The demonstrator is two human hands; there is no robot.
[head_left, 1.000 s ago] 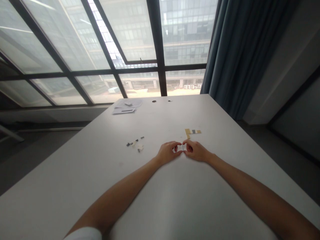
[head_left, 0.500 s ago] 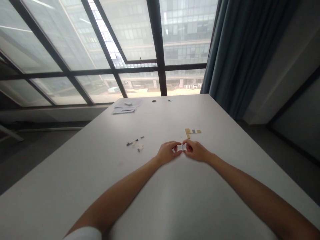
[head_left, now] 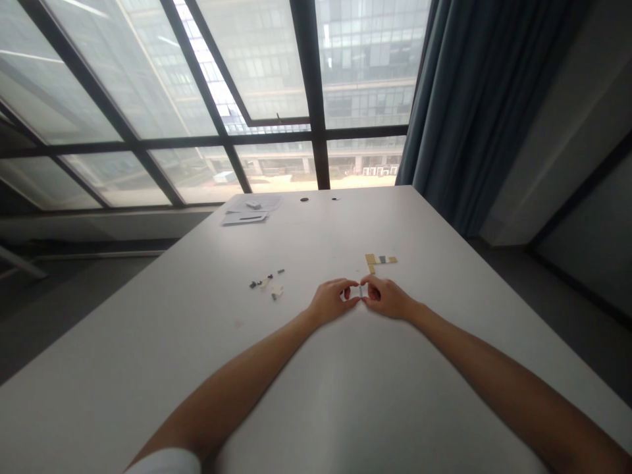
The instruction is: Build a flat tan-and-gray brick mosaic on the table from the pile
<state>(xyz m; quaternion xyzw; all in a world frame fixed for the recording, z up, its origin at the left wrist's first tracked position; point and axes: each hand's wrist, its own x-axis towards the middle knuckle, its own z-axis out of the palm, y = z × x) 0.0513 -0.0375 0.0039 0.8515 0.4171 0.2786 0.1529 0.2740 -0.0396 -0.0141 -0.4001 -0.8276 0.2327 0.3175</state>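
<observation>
pinched by thumb and finger of both left hand (head_left: 332, 303) and right hand (head_left: 394, 301): a small greyish piece (head_left: 361, 291). contact with the white table (head_left: 345, 395) can't be told; it's held just nearer than the yellow pieces (head_left: 370, 260), with loose bits (head_left: 277, 290) scattered to the left

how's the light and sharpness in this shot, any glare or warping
Head view: bright backlight from the window, panes hazy; head view: pale sheen on the white table, blue curtain dim; head view: wide-angle stretch toward the edges; head view: small piece between left hand and right hand too soft for detail.
</observation>
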